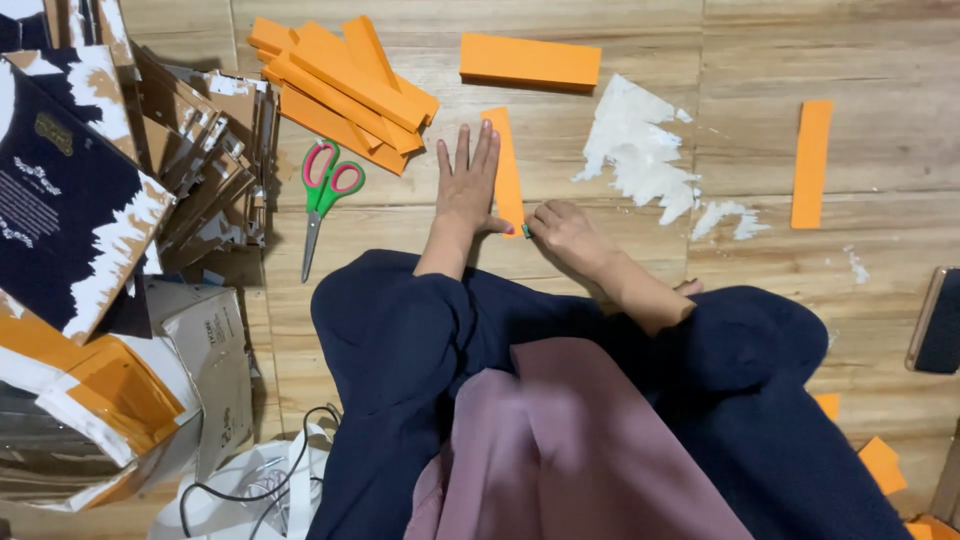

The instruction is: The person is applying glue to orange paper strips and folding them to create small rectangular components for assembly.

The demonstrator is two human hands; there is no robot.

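Head view shows, at far left, a pile of flattened dark blue and white cartons. Next come scissors with red and green handles, near a heap of orange strips. The left hand lies flat, fingers spread, pressing 1 orange strip on the wooden floor. The right hand pinches its near end. Further right lies another orange strip.

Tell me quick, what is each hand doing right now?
Left hand: open, fingers spread, pressed flat on the floor and the orange strip.
Right hand: fingers curled at the strip's near end, pinching something small and dark; what it is cannot be told.
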